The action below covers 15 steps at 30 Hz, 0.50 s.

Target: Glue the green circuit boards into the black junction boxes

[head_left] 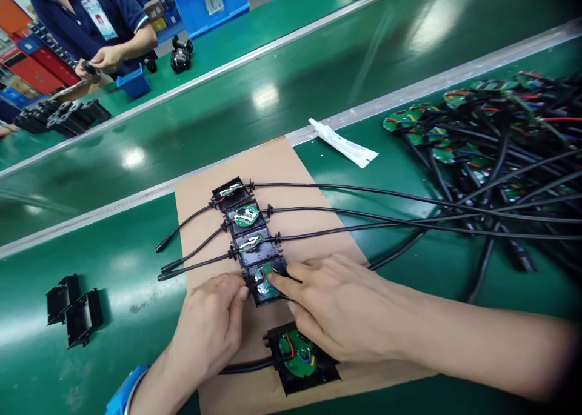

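My left hand (211,315) is closed, thumb and fingertips pinched at the left edge of an open black plastic housing (254,295); what lies between them is hidden. My right hand (327,300) reaches in from the right, its index finger on the green circuit board (267,282) in that housing. Its thumb and other fingers close around a black cable, mostly hidden, at the housing's right side. Above stand three more housings in a row, holding boards with white paste (248,216). Nearer me, another black housing (313,375) holds a round green board (297,354) with coloured wires.
Cardboard (245,385) lies under the row. Black cables (364,188) run right to a heap of wired boards (500,136). A white tube (343,142) lies behind; two empty housings (84,317) sit left. Across the green conveyor (273,106), a person (109,51) handles a dark part.
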Each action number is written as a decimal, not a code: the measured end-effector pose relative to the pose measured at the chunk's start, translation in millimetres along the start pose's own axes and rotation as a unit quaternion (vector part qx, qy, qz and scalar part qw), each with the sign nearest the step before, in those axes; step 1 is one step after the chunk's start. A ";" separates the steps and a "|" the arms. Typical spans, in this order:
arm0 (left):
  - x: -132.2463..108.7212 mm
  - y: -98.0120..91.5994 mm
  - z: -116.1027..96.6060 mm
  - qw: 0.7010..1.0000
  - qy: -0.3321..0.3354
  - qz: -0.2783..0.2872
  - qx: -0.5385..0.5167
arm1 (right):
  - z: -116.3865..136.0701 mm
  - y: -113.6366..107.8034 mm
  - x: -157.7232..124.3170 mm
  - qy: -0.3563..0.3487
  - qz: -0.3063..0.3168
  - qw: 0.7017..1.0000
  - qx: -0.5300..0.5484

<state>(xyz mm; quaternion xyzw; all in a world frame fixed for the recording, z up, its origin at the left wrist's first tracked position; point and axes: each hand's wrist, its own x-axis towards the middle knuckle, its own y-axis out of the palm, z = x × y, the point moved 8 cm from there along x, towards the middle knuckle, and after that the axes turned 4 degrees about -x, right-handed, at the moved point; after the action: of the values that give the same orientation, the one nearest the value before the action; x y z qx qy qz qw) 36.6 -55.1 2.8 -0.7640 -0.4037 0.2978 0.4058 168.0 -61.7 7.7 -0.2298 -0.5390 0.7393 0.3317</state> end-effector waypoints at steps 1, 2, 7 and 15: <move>0.6 2.2 0.5 1.000 0.004 -0.002 0.021 | -0.4 0.2 0.1 0.001 -0.001 1.000 0.004; 1.7 4.9 1.1 0.999 0.005 0.001 0.044 | -0.6 0.5 0.3 0.001 0.000 1.000 0.008; 11.9 12.8 2.3 0.985 -0.037 0.048 0.162 | -0.6 1.2 1.2 -0.008 -0.001 1.000 0.021; -14.9 2.5 -16.7 0.979 0.027 -0.080 0.183 | -0.8 -1.0 0.2 0.006 0.008 1.000 0.015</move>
<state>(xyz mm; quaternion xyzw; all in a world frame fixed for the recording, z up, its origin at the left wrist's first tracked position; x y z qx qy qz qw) 43.2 -75.1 10.8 -0.6498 -0.3907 0.3128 0.5721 168.7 -60.8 8.4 -0.2333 -0.5240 0.7486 0.3326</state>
